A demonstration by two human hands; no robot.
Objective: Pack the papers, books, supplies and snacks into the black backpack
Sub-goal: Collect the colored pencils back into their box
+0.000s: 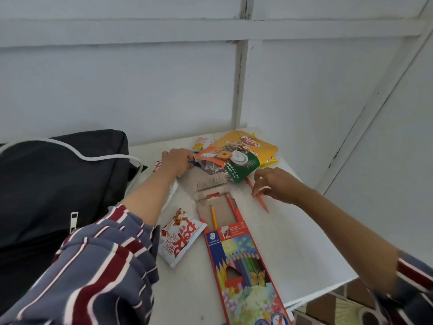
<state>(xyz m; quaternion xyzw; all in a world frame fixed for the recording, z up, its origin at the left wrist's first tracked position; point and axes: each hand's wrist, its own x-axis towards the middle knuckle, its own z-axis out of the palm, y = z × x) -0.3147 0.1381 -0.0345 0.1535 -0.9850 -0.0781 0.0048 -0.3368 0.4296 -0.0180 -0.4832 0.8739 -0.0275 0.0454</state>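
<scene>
Looks early in the job, with nothing visibly inside yet. On the left, resting against the wall: black fabric backpack [58,184] with a white-trimmed edge; cannot tell whether open. Beside it, white table [304,242] carrying everything left to pack. Nearest on the table, long red-and-blue cardboard box of coloured pencils [243,266], its brown inner tray slid out and nearly bare. Farther back, yellow-and-green foil biscuit bag [236,153], overlapping a small yellow packet [199,144]. Near the left sleeve, white-and-red snack pouch [180,233], flat on the table. No papers or books to be seen.

Left hand [177,160] just beside the biscuit bag, fingers curled round a thin blue stick [194,163], probably a pencil. Right hand [278,184] pinching a loose orange pencil [261,200] at the fingertips, tip on the table. On the tray, only a red pencil [232,204] and a yellow pencil [214,217]. Judged remaining: gather pencils, close box, load all.
</scene>
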